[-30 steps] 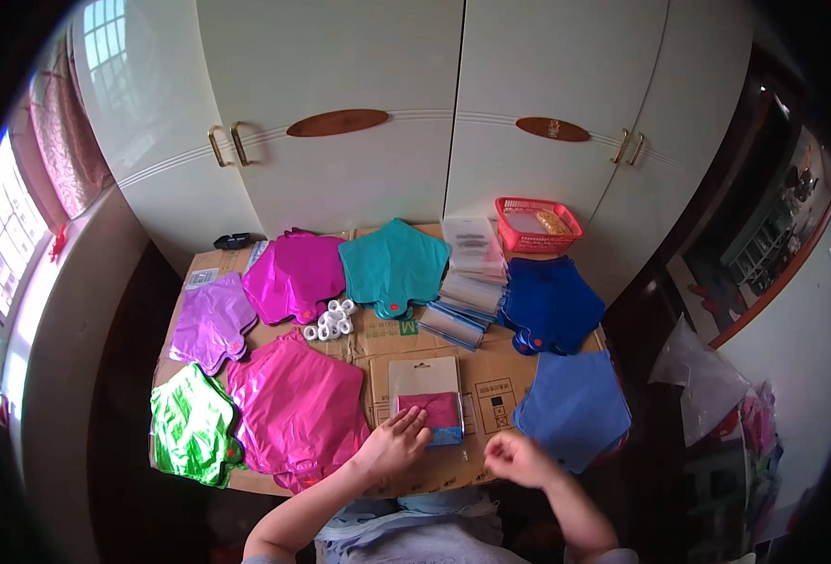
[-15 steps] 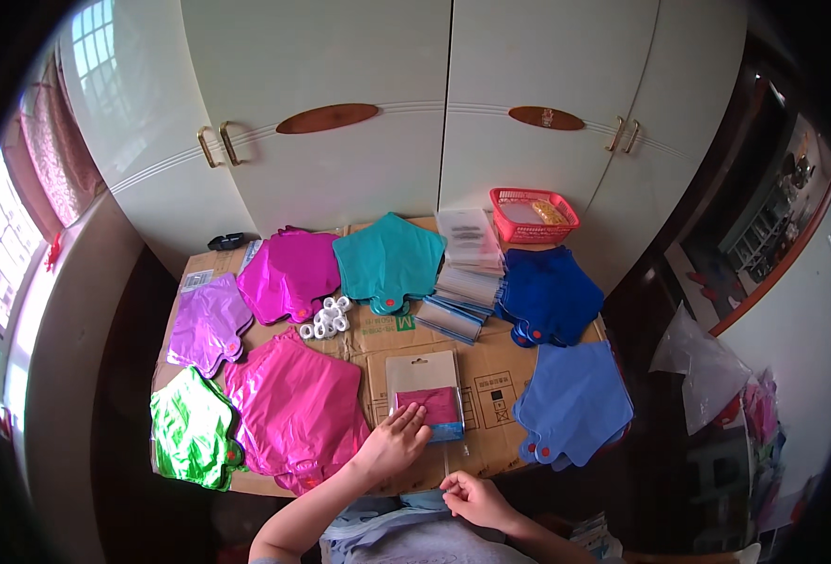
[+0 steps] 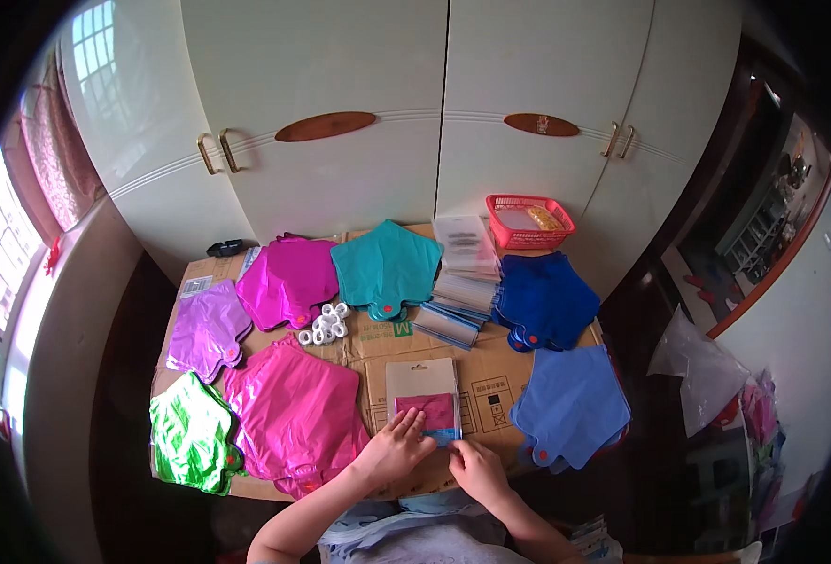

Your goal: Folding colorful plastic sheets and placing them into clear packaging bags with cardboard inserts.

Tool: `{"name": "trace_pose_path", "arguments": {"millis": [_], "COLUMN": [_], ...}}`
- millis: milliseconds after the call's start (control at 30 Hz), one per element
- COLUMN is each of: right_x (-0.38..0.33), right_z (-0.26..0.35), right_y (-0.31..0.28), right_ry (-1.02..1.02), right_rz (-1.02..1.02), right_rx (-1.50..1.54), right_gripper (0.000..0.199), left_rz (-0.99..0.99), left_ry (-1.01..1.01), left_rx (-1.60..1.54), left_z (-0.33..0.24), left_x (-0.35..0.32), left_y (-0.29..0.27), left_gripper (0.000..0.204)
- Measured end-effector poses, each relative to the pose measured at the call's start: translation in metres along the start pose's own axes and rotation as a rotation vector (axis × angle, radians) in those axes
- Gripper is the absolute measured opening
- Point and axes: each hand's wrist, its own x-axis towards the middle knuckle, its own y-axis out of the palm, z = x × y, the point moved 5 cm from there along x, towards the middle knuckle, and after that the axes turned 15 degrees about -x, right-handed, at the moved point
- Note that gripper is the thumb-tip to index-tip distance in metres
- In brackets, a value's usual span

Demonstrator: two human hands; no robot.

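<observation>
In front of me on the cardboard lies a flat clear packet (image 3: 419,378) with a pale hang-tab card. A folded magenta foil piece (image 3: 437,410) shows in its lower half, above a blue strip. My left hand (image 3: 396,449) rests on the foil piece with its fingers stretched flat. At the packet's lower right corner, my right hand (image 3: 478,468) has its thumb and fingertips pinched together on the edge. Left of the packet spreads a stack of pink star-shaped foil balloons (image 3: 293,404).
More foil balloon stacks ring the cardboard: green (image 3: 190,432), lilac (image 3: 207,329), magenta (image 3: 288,282), teal (image 3: 385,268), dark blue (image 3: 547,296) and light blue (image 3: 573,404). White ribbon rolls (image 3: 326,324), card sleeves (image 3: 453,305) and a red basket (image 3: 531,223) stand farther back.
My right hand has moved up and forward from the table's front edge to the packet's lower right corner. My left hand stays on the foil piece.
</observation>
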Motion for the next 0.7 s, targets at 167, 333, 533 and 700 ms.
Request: {"name": "trace_pose_path", "arguments": {"millis": [167, 333, 533, 700], "right_x": [0.001, 0.005, 0.019, 0.029], "right_z": [0.006, -0.006, -0.016, -0.023], "right_y": [-0.021, -0.029, -0.014, -0.013], "right_ry": [-0.152, -0.128, -0.233, 0.030], "right_rz": [0.189, 0.005, -0.123, 0.117], "right_rx": [0.048, -0.084, -0.040, 0.154], "right_gripper": [0.036, 0.043, 0.039, 0.041], "left_rz": [0.004, -0.007, 0.011, 0.005], "left_ry": [-0.003, 0.057, 0.049, 0.029], "left_rx": [-0.021, 0.034, 0.061, 0.066], "left_z": [-0.002, -0.001, -0.002, -0.003], "left_x": [-0.001, -0.002, -0.002, -0.004], "left_y": [-0.006, -0.003, -0.003, -0.002], "left_gripper": [0.022, 0.041, 0.046, 0.045]}}
